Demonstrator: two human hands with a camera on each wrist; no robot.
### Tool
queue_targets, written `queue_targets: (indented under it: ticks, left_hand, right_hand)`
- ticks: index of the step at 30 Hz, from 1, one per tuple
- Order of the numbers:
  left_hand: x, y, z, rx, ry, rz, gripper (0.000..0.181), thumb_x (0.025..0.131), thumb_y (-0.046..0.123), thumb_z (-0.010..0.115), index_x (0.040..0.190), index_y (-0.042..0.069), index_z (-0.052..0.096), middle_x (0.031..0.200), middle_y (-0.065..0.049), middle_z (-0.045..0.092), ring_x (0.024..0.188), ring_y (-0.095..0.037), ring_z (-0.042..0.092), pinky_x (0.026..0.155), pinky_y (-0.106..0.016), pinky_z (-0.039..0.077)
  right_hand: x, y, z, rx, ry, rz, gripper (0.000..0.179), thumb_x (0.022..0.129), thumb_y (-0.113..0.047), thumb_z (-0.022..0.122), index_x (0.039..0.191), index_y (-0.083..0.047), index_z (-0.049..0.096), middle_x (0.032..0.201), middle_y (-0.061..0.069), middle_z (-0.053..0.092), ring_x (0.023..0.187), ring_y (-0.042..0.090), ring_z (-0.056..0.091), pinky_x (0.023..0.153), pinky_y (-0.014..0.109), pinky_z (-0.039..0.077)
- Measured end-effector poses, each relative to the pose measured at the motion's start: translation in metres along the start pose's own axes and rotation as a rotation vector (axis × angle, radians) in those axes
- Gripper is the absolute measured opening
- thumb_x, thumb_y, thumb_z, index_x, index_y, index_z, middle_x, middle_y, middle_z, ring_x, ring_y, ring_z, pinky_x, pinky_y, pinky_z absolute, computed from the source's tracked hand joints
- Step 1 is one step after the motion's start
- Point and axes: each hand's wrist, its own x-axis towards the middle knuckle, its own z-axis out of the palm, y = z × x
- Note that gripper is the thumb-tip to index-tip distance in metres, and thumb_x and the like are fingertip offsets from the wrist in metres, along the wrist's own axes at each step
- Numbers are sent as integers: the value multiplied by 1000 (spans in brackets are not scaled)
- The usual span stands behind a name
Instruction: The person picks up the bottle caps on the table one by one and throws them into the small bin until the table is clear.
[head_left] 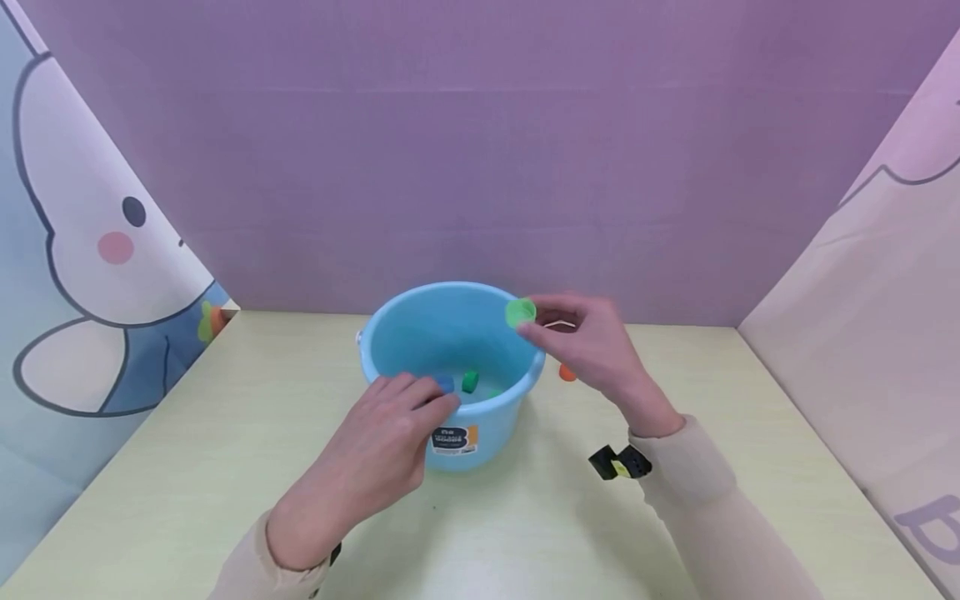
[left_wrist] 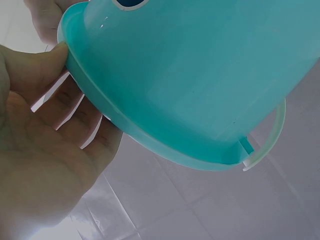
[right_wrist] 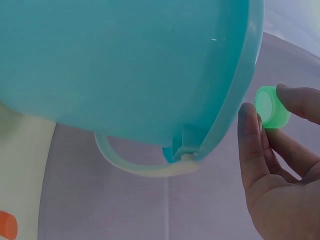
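Note:
A light blue bucket [head_left: 501, 429] stands upright on the table. My left hand [head_left: 378, 442] grips its near-left rim, with the thumb [left_wrist: 45, 65] on the outer side and the other fingers over the edge. Level with the right part of the rim, my right hand [head_left: 596, 346] pinches a translucent green bottle cap [head_left: 521, 312] between thumb and fingers. In the right wrist view the cap [right_wrist: 272, 107] is just outside the rim. Inside the bucket lie a dark green piece [head_left: 470, 382] and a blue piece [head_left: 445, 384], partly hidden by my left hand.
An orange cap [head_left: 567, 372] lies on the pale table [head_left: 225, 467] right of the bucket, partly behind my right hand. The bucket's white handle [right_wrist: 145, 170] hangs down. A purple cloth wall [head_left: 480, 167] rises behind, with printed panels [head_left: 90, 183] at both sides.

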Motion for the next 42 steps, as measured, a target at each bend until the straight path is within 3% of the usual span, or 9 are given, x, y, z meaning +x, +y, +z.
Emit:
queue_targets:
  ticks: [9,19,30,35,42]
  left_hand:
    - [0,-1,0,1,-4,2,34,80,-6,79,110,9,75,101,-2,69,92,-23,59,82,-39,52]
    - [0,-1,0,1,-3,3,33,80,-5,80,109,9,74,100,-2,69,92,-22,59,82,-39,52]
    - [0,-1,0,3,-10,3,33,80,-4,81,109,9,75,100,-2,69,92,-23,59,82,-39,52]
    - [0,-1,0,0,-9,3,32,80,-5,80,108,9,74,99,-2,69,91,-22,59,81,-38,52]
    - [0,-1,1,3,-1,9,33,80,-6,79,108,9,74,100,-2,69,91,-22,59,81,-38,52]
  right_hand:
    - [3,-1,8,44,-13,-38,34,88,-14,80,120,-3,73,107,11,73,94,24,71,83,33,59]
    - [4,-4,15,0,-17,-66,38,89,-17,80,124,-4,71,112,10,72,98,24,70,87,37,58]
    - [2,-2,11,-14,-22,-66,44,91,-20,77,131,-5,66,130,13,66,116,33,65,96,49,53]
    - [0,-1,9,-65,-30,-70,48,91,-26,77,134,-7,65,134,9,64,124,36,59,97,56,51]
    - [-2,0,5,-149,-54,-65,55,92,-36,74,140,-13,61,142,4,58,130,30,53,100,59,47]
